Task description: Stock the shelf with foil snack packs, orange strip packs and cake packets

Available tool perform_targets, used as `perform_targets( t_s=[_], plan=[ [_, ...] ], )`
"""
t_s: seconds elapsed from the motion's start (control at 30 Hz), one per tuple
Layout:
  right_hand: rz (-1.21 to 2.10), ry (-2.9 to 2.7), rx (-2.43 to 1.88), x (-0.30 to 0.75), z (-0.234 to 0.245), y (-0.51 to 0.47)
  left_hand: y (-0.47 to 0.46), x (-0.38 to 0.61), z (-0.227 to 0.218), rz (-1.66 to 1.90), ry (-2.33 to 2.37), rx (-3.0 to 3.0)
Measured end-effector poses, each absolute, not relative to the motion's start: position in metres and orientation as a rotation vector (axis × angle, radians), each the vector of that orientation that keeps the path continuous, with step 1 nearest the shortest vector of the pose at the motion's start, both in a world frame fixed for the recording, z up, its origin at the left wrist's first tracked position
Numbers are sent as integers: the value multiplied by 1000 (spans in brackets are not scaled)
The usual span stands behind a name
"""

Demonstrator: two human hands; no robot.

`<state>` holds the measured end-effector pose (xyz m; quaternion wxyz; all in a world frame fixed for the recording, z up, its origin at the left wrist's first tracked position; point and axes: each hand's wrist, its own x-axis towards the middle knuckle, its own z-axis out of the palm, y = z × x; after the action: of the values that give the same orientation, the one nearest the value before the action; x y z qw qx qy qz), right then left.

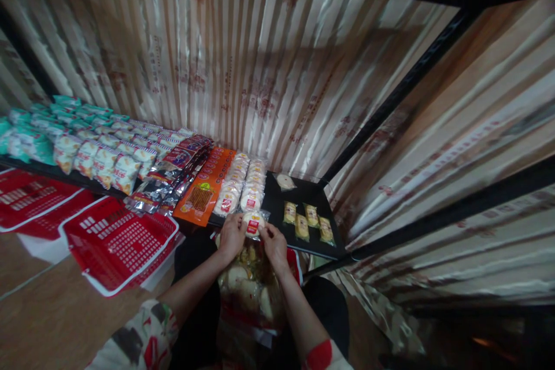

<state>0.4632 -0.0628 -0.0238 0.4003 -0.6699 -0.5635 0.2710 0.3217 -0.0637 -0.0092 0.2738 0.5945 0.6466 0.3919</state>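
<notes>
Both my left hand [233, 237] and my right hand [274, 245] pinch the edges of one round white packaged cracker [254, 224] with a red label, one hand at each side. It is held just in front of two rows of similar wrapped crackers [226, 199] on the black shelf [273, 217]. Below my hands, between my knees, sits a basket lined with a clear bag of more white and yellowish packets [247, 286]. Several small yellow wrapped snacks [302, 222] lie on the shelf to the right, and a lone round white packet [285, 181] lies behind them.
Left along the shelf are an orange snack bag [203, 188], dark shiny bags [173, 170], white bags [106, 165] and teal bags [41, 141]. Red baskets [124, 243] stand on the floor at left. A black metal post [390, 98] slants at right before striped sheeting [260, 58].
</notes>
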Motion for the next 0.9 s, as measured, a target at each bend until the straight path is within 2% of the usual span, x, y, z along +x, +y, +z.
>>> perform_targets(
  t_s=[0.47, 0.73, 0.9],
  plan=[
    [624, -1522, -1837, 456, -29, -32, -71, 326, -24, 1068, 1740, 1901],
    [543, -1606, -1971, 453, -22, -25, -71, 327, -31, 884, 1781, 1978],
    [559, -1590, -1911, 451, -19, -23, -72, 328, -28, 796, 1797, 1981]
  ],
)
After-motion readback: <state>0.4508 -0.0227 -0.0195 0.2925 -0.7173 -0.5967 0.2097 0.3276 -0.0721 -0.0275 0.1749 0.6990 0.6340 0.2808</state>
